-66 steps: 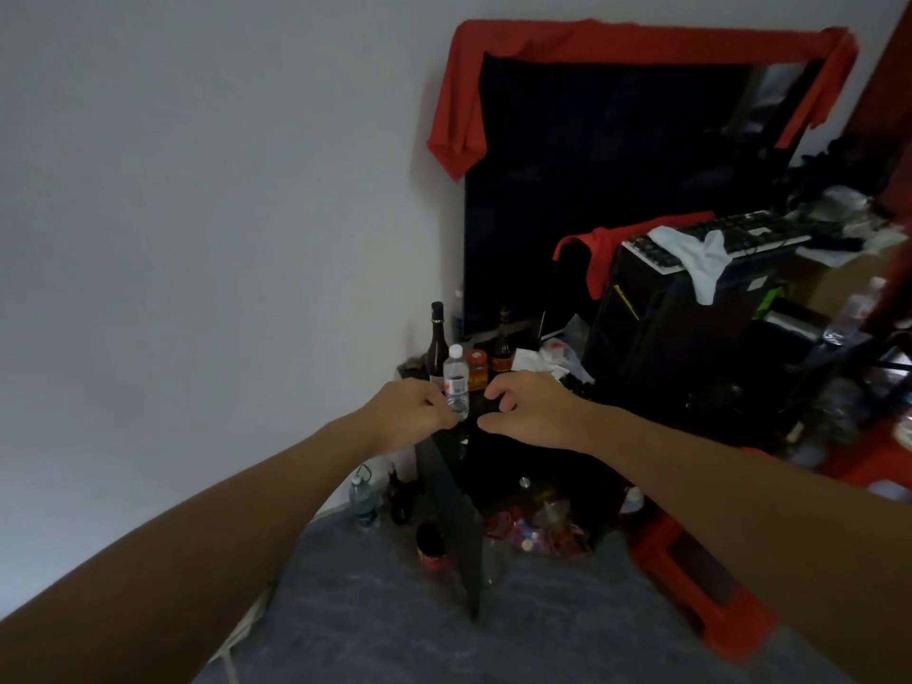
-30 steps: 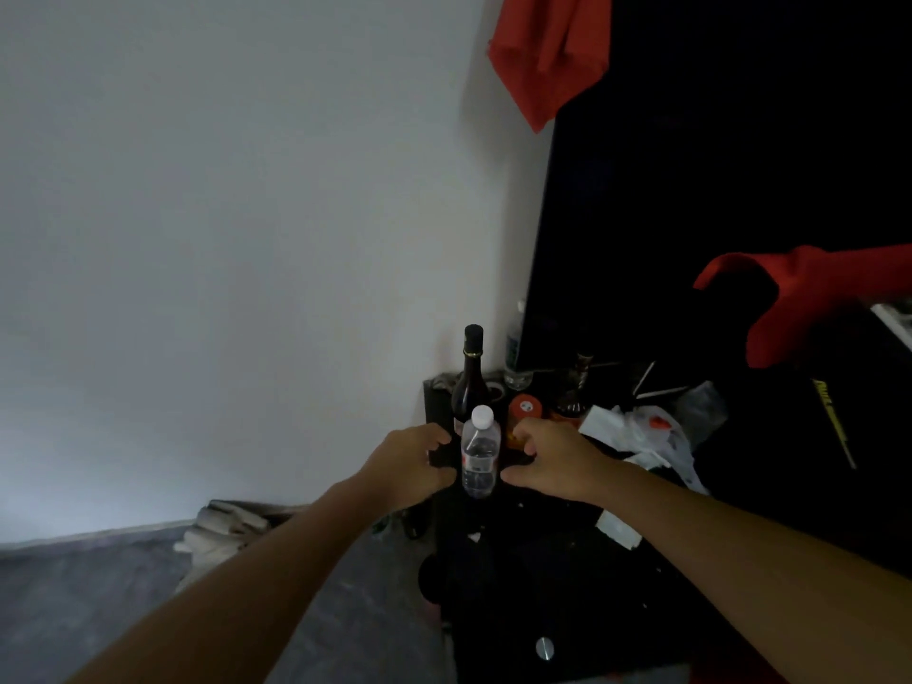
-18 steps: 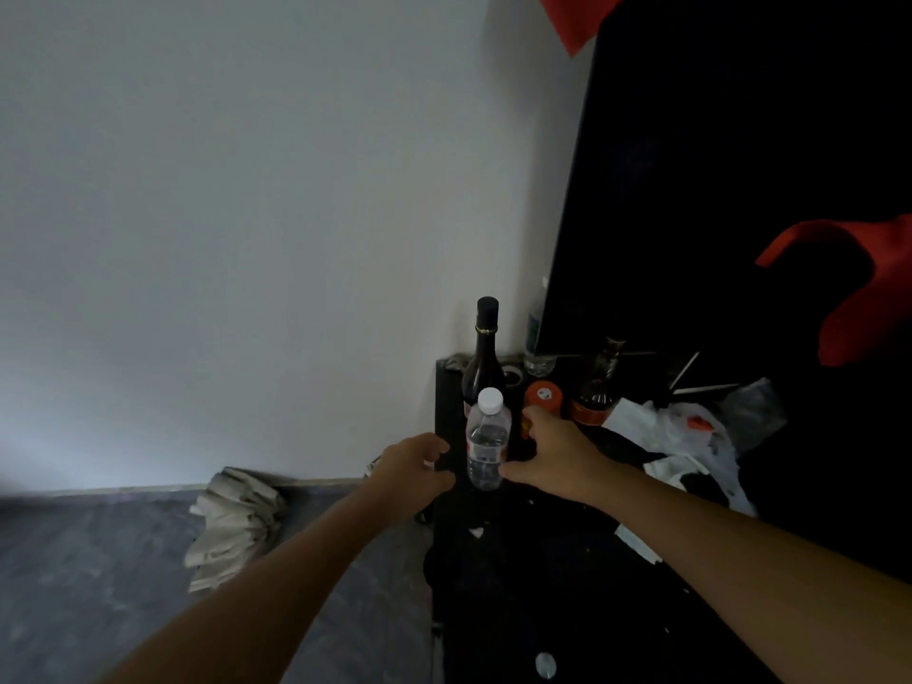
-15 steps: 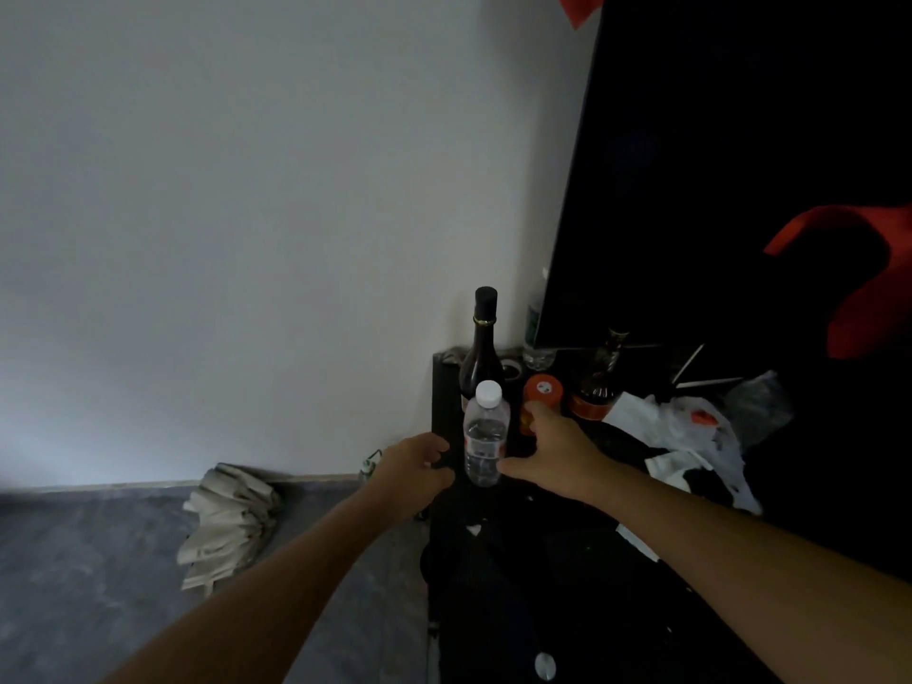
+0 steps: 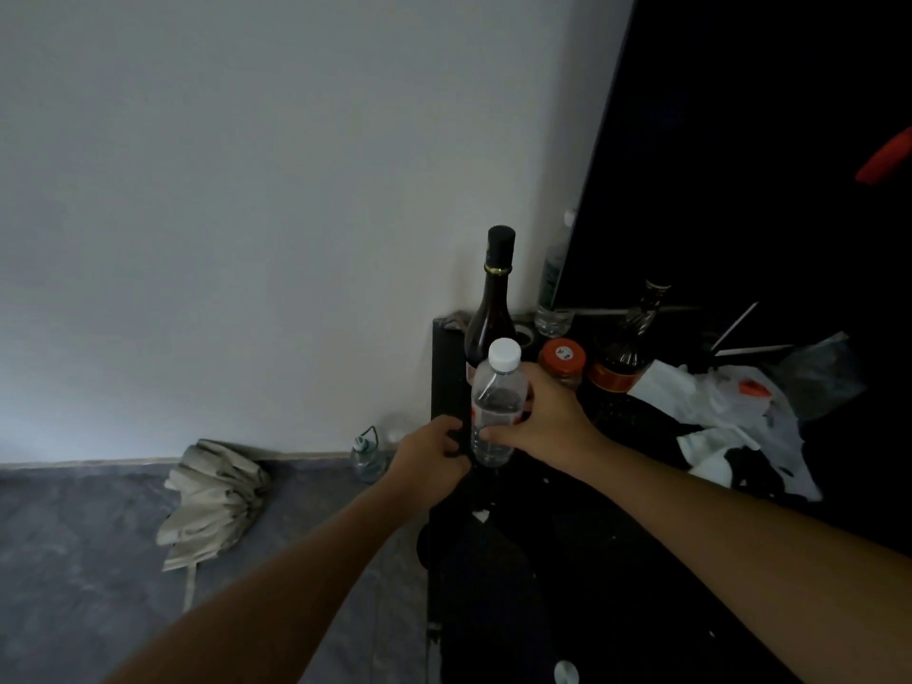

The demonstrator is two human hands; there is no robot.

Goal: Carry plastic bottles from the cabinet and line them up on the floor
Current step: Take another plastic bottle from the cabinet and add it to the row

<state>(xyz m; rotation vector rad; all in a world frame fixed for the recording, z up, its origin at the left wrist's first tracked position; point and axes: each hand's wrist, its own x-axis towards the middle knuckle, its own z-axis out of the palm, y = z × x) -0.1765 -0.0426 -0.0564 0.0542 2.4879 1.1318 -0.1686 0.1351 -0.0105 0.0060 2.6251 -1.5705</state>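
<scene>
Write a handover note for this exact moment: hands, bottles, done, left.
Right hand: grips the clear plastic bottle with the white cap, upright at the cabinet's front left corner.
Left hand: fingers curled at the cabinet edge beside the bottle; what it holds is too dark to tell.
Other plastic bottles: one at the back of the cabinet by the wall, one on the floor against the wall.
Done: one bottle in the grip, none visibly lined up yet.
Left: carry it down, stand it on the floor, fetch the rest. The dark glass bottle stays.
</scene>
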